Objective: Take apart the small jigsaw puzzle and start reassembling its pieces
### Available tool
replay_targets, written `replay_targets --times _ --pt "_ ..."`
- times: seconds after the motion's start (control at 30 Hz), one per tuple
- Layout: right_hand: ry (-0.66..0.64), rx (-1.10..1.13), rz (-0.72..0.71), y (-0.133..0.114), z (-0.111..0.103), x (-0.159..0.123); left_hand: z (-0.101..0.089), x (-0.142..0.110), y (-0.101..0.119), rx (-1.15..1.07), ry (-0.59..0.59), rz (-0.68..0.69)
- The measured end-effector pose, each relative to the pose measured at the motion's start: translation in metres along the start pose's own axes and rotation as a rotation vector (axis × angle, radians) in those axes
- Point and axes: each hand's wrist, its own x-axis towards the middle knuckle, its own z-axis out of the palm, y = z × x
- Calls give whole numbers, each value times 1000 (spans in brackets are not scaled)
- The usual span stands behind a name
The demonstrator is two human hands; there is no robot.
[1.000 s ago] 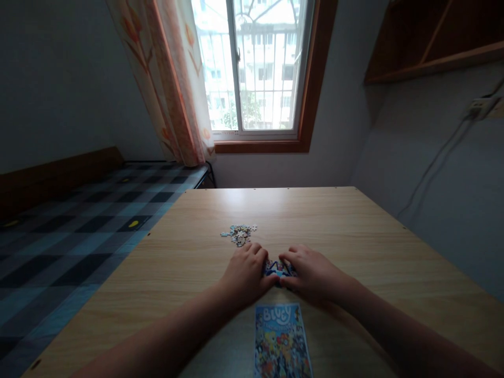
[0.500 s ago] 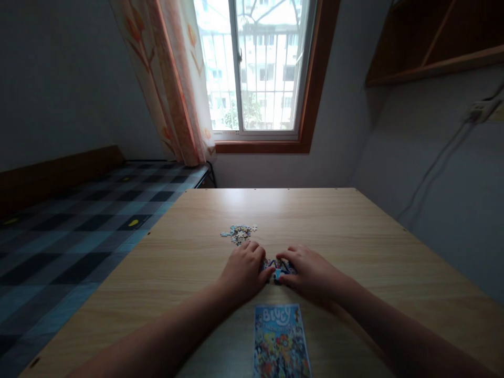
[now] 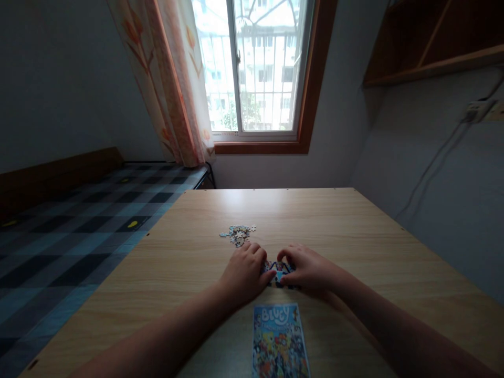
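Note:
A small joined section of jigsaw puzzle [image 3: 279, 275], with multicoloured and light blue parts, lies on the table between my hands. My left hand [image 3: 244, 266] covers its left side, fingers curled over the far edge and thumb pressed on the face. On the other side, my right hand [image 3: 305, 266] grips it with a bent index finger at the far edge and the thumb at the near part. My fingers hide both ends of the section. Just beyond my left hand lies a pile of loose puzzle pieces [image 3: 239, 235].
A Bluey picture sheet [image 3: 280, 341] lies flat on the wooden table [image 3: 177, 268], close to me. To the left stands a bed with a checked cover [image 3: 118, 210]. A curtained window [image 3: 268, 79] is ahead, and a shelf [image 3: 437, 65] hangs at upper right.
My right thumb and index finger have shifted slightly on the puzzle section, opening a little more of it to view. My left hand stays almost in place.

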Motion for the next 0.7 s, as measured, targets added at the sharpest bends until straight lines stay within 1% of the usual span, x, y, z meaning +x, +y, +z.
replay_targets --times 0.17,0.4,0.57,0.7 --pt "-42 6 30 -1 -2 -1 -1 -1 1 -36 -2 42" --pt "-40 53 74 -4 -3 -3 0 -1 2 -41 11 81" --pt "-17 86 26 -3 -1 -2 5 0 -3 -52 40 105" --pt "7 133 -7 1 0 1 4 0 -2 -87 44 106"
